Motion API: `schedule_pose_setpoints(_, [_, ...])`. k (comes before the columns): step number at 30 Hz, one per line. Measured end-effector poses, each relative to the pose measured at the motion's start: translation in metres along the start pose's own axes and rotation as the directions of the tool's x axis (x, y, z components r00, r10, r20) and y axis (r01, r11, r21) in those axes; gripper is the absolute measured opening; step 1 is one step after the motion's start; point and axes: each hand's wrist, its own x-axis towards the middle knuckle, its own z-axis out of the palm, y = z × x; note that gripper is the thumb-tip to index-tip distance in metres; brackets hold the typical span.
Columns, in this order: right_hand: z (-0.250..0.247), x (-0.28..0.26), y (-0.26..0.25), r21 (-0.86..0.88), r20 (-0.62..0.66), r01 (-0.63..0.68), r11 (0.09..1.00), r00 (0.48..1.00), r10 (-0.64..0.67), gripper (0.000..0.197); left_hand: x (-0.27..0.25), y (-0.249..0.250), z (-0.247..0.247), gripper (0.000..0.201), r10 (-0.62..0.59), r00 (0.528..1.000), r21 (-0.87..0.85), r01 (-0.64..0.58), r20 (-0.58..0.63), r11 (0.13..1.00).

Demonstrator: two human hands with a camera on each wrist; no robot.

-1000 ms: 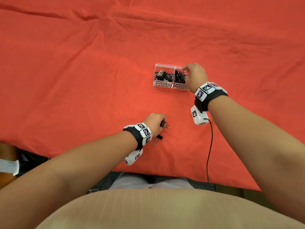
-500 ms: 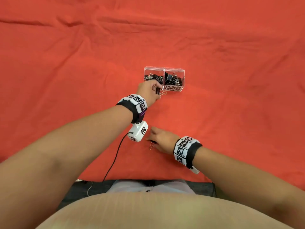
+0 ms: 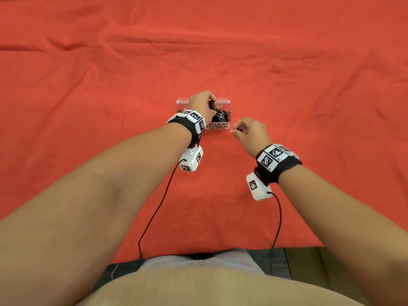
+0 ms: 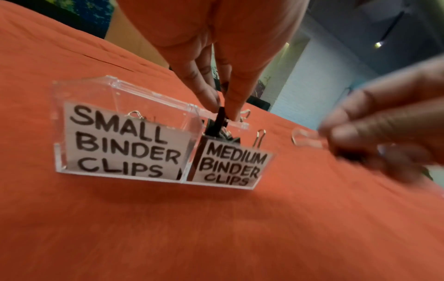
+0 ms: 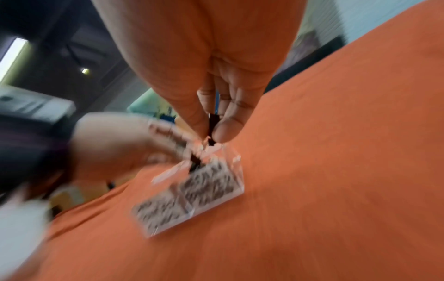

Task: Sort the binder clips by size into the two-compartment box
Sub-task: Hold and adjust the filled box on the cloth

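Note:
A clear two-compartment box sits mid-table, labelled "SMALL BINDER CLIPS" on the left and "MEDIUM BINDER CLIPS" on the right. My left hand hovers over it and pinches a black binder clip just above the medium compartment, near the divider. Several black clips lie in that compartment. My left wrist hides the small compartment in the head view. My right hand is just right of the box's front corner, above the cloth, pinching a smaller black clip whose wire handle points left.
A wrinkled red cloth covers the whole table. Its near edge runs along my body. Black cables hang from both wrist cameras down to that edge. The box is blurred in the right wrist view.
My left hand rose from the box's front to above the medium compartment with its clip. My right hand lifted a clip from near the table's front edge and carried it up beside the box.

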Motion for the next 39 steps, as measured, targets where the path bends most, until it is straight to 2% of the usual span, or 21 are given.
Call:
schedule_pose_setpoints(2, [-0.013, 0.023, -0.006, -0.020, -0.047, -0.005, 1.000, 0.999, 0.004, 0.015, -0.002, -0.004, 0.007, 0.028, 0.033, 0.998, 0.053, -0.036, 0.059, 0.998])
schedule_pose_setpoints(7, [-0.001, 0.063, -0.015, -0.177, 0.005, 0.056, 0.983, 0.998, -0.056, 0.025, -0.009, -0.015, 0.014, 0.039, 0.119, 0.986, 0.156, -0.136, 0.115, 0.978])
schedule_pose_setpoints(10, [0.009, 0.076, -0.018, -0.269, 0.036, 0.067, 0.961, 0.998, -0.060, 0.026, -0.012, -0.021, 0.012, 0.032, 0.165, 0.983, 0.157, -0.177, 0.086, 0.972])
schedule_pose_setpoints(14, [0.021, 0.080, -0.019, -0.372, 0.147, 0.129, 0.919, 0.986, -0.079, 0.028, -0.016, -0.025, 0.013, 0.025, 0.217, 0.969, 0.182, -0.237, 0.121, 0.954])
schedule_pose_setpoints(17, [0.027, 0.078, -0.014, -0.321, 0.179, 0.152, 0.935, 0.979, -0.098, 0.031, -0.020, -0.024, 0.017, 0.026, 0.281, 0.949, 0.219, -0.307, 0.141, 0.926])
schedule_pose_setpoints(21, [0.016, 0.078, -0.012, -0.143, 0.003, 0.059, 0.988, 0.998, -0.059, 0.030, -0.021, -0.022, 0.021, 0.027, 0.357, 0.915, 0.272, -0.398, 0.188, 0.876])
schedule_pose_setpoints(25, [0.012, 0.078, -0.007, -0.158, -0.004, 0.039, 0.987, 0.999, -0.040, 0.027, -0.018, -0.021, 0.023, 0.032, 0.392, 0.889, 0.333, -0.453, 0.236, 0.827])
schedule_pose_setpoints(28, [0.017, 0.080, -0.003, -0.175, 0.009, 0.035, 0.984, 0.999, -0.034, 0.026, -0.015, -0.017, 0.025, 0.037, 0.425, 0.878, 0.414, -0.479, 0.223, 0.774])
schedule_pose_setpoints(30, [0.020, 0.081, -0.002, -0.205, 0.016, 0.048, 0.978, 0.999, -0.046, 0.029, -0.014, -0.015, 0.024, 0.036, 0.422, 0.887, 0.404, -0.460, 0.185, 0.790])
schedule_pose_setpoints(32, [0.024, 0.081, -0.002, -0.232, 0.026, 0.055, 0.971, 0.998, -0.051, 0.031, -0.013, -0.018, 0.021, 0.035, 0.380, 0.916, 0.357, -0.400, 0.127, 0.844])
schedule_pose_setpoints(36, [0.031, 0.079, 0.001, -0.227, 0.047, 0.045, 0.973, 0.998, -0.035, 0.027, -0.010, -0.034, 0.007, 0.035, 0.256, 0.966, 0.266, -0.241, -0.021, 0.933])
schedule_pose_setpoints(39, [0.028, 0.079, 0.001, -0.148, -0.019, 0.018, 0.989, 1.000, -0.021, 0.021, -0.005, -0.048, -0.007, 0.029, 0.132, 0.978, 0.171, -0.104, -0.161, 0.980])
